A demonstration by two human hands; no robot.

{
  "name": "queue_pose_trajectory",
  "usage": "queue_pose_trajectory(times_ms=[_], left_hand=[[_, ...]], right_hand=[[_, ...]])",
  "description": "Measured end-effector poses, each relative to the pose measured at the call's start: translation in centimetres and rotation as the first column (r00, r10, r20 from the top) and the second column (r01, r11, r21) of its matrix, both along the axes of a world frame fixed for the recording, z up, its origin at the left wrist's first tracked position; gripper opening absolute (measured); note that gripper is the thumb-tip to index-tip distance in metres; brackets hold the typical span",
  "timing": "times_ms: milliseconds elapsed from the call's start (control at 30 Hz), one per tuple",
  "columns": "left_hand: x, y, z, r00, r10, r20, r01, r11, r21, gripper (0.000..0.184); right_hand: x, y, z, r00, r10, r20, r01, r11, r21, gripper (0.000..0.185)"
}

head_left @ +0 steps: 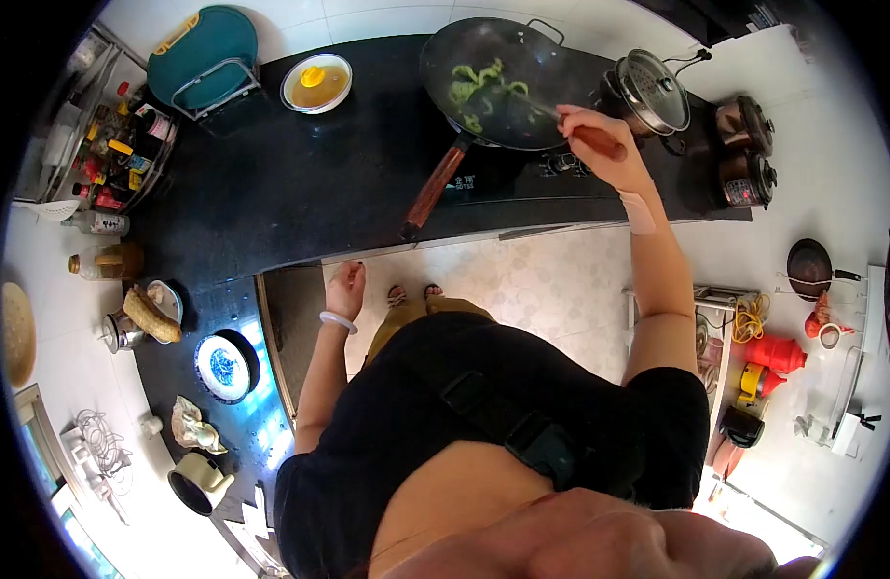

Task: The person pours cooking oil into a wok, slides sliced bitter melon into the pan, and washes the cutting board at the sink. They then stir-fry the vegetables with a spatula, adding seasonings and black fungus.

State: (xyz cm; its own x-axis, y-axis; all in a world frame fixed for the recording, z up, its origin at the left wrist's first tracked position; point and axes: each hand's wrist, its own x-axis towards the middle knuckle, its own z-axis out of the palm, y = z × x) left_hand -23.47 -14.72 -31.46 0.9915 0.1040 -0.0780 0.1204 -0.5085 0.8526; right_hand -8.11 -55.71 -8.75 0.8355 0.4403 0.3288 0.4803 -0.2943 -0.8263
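Observation:
My right hand (593,141) is closed around the wooden handle of a spatula, whose far end reaches into a dark wok (532,72). Green vegetable pieces (479,82) lie in the wok, mostly on its left side. The wok's long wooden handle (435,188) points down toward the counter's front edge, with no hand on it. My left hand (346,287) hangs below that edge, a pale bangle at the wrist; its fingers are curled in and nothing shows in them.
A bowl of yellow liquid (315,83) stands left of the wok, a lidded pot (652,92) right of it. Sauce bottles (126,145) fill the left rack. On the left counter are a blue-white plate (223,368) and a beige pot (196,484).

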Motion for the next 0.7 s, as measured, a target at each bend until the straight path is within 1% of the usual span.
queue_pose_trajectory(times_ms=[100,133,167,200,233,300,333,400,433,500,533,567,600,633,667,700], left_hand=[[0.1,0.7,-0.3,1.000,-0.001,-0.007,0.001,0.999,0.048,0.019],[0.0,0.9,-0.3,1.000,0.002,-0.013,-0.001,0.999,0.055,0.019],[-0.1,1.1,-0.3,1.000,0.001,-0.019,0.000,0.998,0.061,0.019],[-0.1,1.2,-0.4,1.000,0.001,-0.022,0.001,0.998,0.066,0.019],[-0.2,1.3,-0.6,1.000,0.011,-0.026,-0.009,0.998,0.058,0.019],[-0.5,1.5,-1.4,0.999,0.042,-0.031,-0.040,0.998,0.039,0.019],[-0.5,1.5,-1.4,0.999,0.037,-0.029,-0.036,0.999,0.039,0.019],[-0.7,1.2,-1.4,0.999,0.018,-0.028,-0.017,0.999,0.039,0.019],[-0.8,1.0,-1.2,1.000,-0.004,-0.028,0.005,0.999,0.042,0.019],[-0.9,1.0,-0.4,0.999,-0.018,-0.035,0.020,0.998,0.063,0.019],[-1.1,1.2,-1.9,0.999,-0.012,-0.046,0.011,1.000,-0.027,0.021],[-1.6,1.8,-3.5,0.998,0.022,-0.058,-0.029,0.993,-0.111,0.023],[-1.9,2.2,-2.2,0.993,-0.012,-0.114,0.019,0.998,0.058,0.027],[-1.9,2.5,-2.3,0.994,0.001,-0.113,0.009,0.997,0.083,0.029],[-1.6,2.7,-1.2,0.987,-0.006,-0.162,0.024,0.994,0.110,0.028],[-1.5,2.8,0.0,0.978,0.027,-0.208,-0.005,0.995,0.104,0.028]], right_hand=[[0.9,-0.3,-0.1,0.973,-0.217,0.081,0.194,0.955,0.225,0.013],[1.2,-1.1,1.0,0.938,-0.335,-0.087,0.346,0.911,0.223,0.011],[1.4,-2.1,2.6,0.907,-0.405,-0.114,0.420,0.889,0.180,0.009],[1.3,-2.3,4.3,0.858,-0.494,-0.144,0.514,0.832,0.207,0.010],[1.7,-3.3,4.7,0.820,-0.548,-0.165,0.573,0.786,0.231,0.013],[2.8,-4.8,5.4,0.708,-0.684,-0.172,0.705,0.694,0.144,0.017],[3.7,-5.2,5.0,0.694,-0.676,-0.247,0.720,0.658,0.223,0.018],[5.8,-6.0,1.9,0.660,-0.640,-0.394,0.751,0.553,0.360,0.020],[7.4,-6.2,-0.9,0.628,-0.611,-0.483,0.775,0.427,0.467,0.020],[7.8,-4.4,-3.7,0.690,-0.489,-0.533,0.715,0.349,0.606,0.018],[7.6,-4.7,-4.1,0.759,-0.400,-0.513,0.651,0.483,0.586,0.017],[6.3,-3.1,-2.5,0.833,-0.393,-0.390,0.552,0.645,0.529,0.019],[5.2,-1.9,-0.6,0.869,-0.413,-0.273,0.494,0.766,0.412,0.020],[4.6,-1.2,0.4,0.910,-0.389,-0.143,0.414,0.863,0.290,0.020],[4.0,-0.5,1.4,0.939,-0.344,-0.006,0.340,0.925,0.167,0.019],[4.2,-0.2,1.3,0.954,-0.289,0.079,0.285,0.957,0.054,0.019]])
